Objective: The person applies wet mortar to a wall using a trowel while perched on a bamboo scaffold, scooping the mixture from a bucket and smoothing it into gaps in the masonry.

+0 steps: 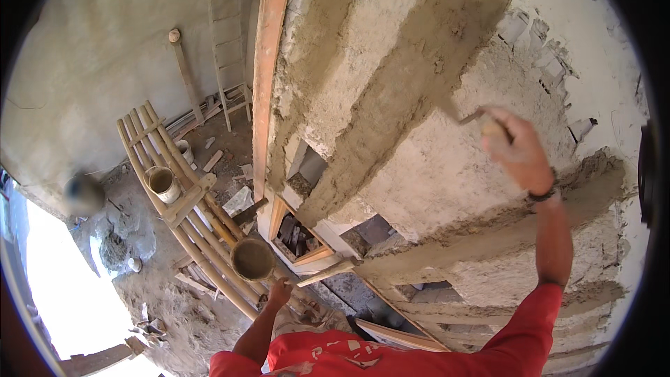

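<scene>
My right hand (515,146) is raised at the wall, closed around the handle of a trowel (450,107). The blade is blurred and lies at the edge of a broad band of wet grey-brown mortar (412,63); whether it touches the wall I cannot tell. Low in front of me, my left hand (280,292) grips the near side of a round pan (253,260) with mortar in it. This pan is over the bamboo poles of a scaffold; I cannot tell if it rests on them.
The bamboo scaffold (192,237) runs along the left, bearing a white bucket (162,185). A ladder (227,49) leans at the back. Square openings (373,230) and a wooden frame (314,251) break the wall's lower part. Rubble and mortar (115,248) lie on the floor.
</scene>
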`<state>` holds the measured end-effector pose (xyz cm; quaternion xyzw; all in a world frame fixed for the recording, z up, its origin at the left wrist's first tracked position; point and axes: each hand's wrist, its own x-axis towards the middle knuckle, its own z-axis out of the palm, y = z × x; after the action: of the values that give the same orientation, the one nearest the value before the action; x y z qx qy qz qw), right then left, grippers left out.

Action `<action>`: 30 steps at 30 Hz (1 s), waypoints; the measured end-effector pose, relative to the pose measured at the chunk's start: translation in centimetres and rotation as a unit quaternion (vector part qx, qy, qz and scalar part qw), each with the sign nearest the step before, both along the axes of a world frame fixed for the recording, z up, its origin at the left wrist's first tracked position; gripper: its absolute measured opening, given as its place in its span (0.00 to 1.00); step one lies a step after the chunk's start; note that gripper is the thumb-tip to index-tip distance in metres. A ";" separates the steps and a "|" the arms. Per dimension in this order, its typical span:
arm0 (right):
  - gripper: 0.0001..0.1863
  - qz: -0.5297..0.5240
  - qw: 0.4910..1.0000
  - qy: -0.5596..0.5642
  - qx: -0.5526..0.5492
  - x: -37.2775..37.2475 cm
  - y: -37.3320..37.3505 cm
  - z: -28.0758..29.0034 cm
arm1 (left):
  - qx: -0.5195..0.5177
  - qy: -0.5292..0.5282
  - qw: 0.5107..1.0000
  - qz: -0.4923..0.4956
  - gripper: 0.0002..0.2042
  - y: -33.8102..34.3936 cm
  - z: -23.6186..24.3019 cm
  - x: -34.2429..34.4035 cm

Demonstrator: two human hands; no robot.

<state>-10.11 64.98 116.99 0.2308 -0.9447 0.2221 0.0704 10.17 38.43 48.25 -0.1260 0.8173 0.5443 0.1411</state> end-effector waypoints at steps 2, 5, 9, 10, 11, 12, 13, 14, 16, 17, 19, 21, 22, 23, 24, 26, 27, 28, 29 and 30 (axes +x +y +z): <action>0.21 0.051 0.990 -0.120 0.055 -0.8 -0.7 -5.9 | 0.039 -0.013 0.999 0.002 0.21 1.9 0.4 -1.2; 0.19 0.134 0.956 -0.236 0.109 -1.3 -6.1 -17.8 | 0.057 0.011 0.998 0.018 0.21 2.5 -1.2 -1.3; 0.16 0.201 0.917 -0.329 0.106 -1.2 -12.3 -41.6 | 0.112 -0.099 0.987 0.064 0.21 5.4 -11.4 3.8; 0.16 0.197 0.916 -0.328 0.119 0.0 -11.6 -47.5 | 0.094 -0.093 0.991 0.014 0.22 7.6 -11.2 3.8; 0.16 0.178 0.904 -0.355 0.158 1.4 -11.5 -52.8 | 0.070 -0.086 0.994 -0.026 0.23 8.7 -10.1 3.8; 0.17 0.177 0.892 -0.368 0.196 1.8 -12.9 -57.6 | 0.112 -0.139 0.984 -0.011 0.23 9.1 -10.9 4.6; 0.18 0.185 0.881 -0.368 0.233 1.9 -15.4 -62.4 | 0.115 -0.153 0.982 0.007 0.23 9.2 -12.5 5.8; 0.17 0.200 0.864 -0.376 0.270 2.6 -16.6 -67.1 | 0.134 -0.158 0.978 0.021 0.23 9.1 -12.6 6.7; 0.17 0.229 0.836 -0.370 0.334 2.4 -19.9 -76.1 | 0.188 -0.147 0.969 0.065 0.22 8.8 -14.9 8.6; 0.20 0.235 0.825 -0.345 0.381 2.2 -21.0 -80.1 | 0.196 -0.169 0.963 0.078 0.21 9.2 -15.4 9.4; 0.25 0.255 0.809 -0.319 0.424 1.0 -23.4 -86.5 | 0.192 -0.190 0.961 0.057 0.24 8.5 -16.4 8.9; 0.17 0.180 0.853 -0.329 0.363 -0.2 -24.8 -94.3 | 0.197 -0.159 0.964 0.075 0.26 9.2 -17.4 8.8; 0.17 0.089 0.843 -0.416 0.329 -0.5 -26.7 -97.2 | 0.197 -0.119 0.967 0.112 0.26 10.0 -18.3 9.3; 0.18 0.151 0.847 -0.351 0.368 -0.7 -27.6 -100.5 | 0.195 -0.074 0.967 0.144 0.26 10.4 -19.1 9.4; 0.18 0.205 0.845 -0.283 0.404 -0.9 -27.8 -103.8 | 0.185 -0.073 0.972 0.124 0.27 10.3 -19.3 9.0; 0.19 0.260 0.850 -0.207 0.408 -0.7 -27.2 -109.2 | 0.123 -0.086 0.986 0.069 0.26 10.3 -18.8 8.3; 0.18 0.270 0.863 -0.201 0.376 0.0 -27.7 -110.7 | 0.135 -0.112 0.982 0.066 0.25 10.3 -18.5 8.1; 0.18 0.276 0.876 -0.193 0.346 0.5 -28.0 -112.0 | 0.148 -0.136 0.978 0.060 0.24 10.2 -18.1 7.7; 0.15 0.304 0.851 -0.210 0.374 1.1 -28.6 -112.6 | 0.160 -0.160 0.972 0.057 0.22 10.1 -17.8 7.7; 0.14 0.328 0.824 -0.224 0.403 1.2 -29.0 -112.9 | 0.149 -0.070 0.984 0.074 0.20 9.6 -17.5 7.8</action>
<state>-8.90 35.98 4.05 0.4790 -0.8083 -0.1228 -0.3197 17.98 48.02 30.79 -0.2013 0.7033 0.6591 0.1744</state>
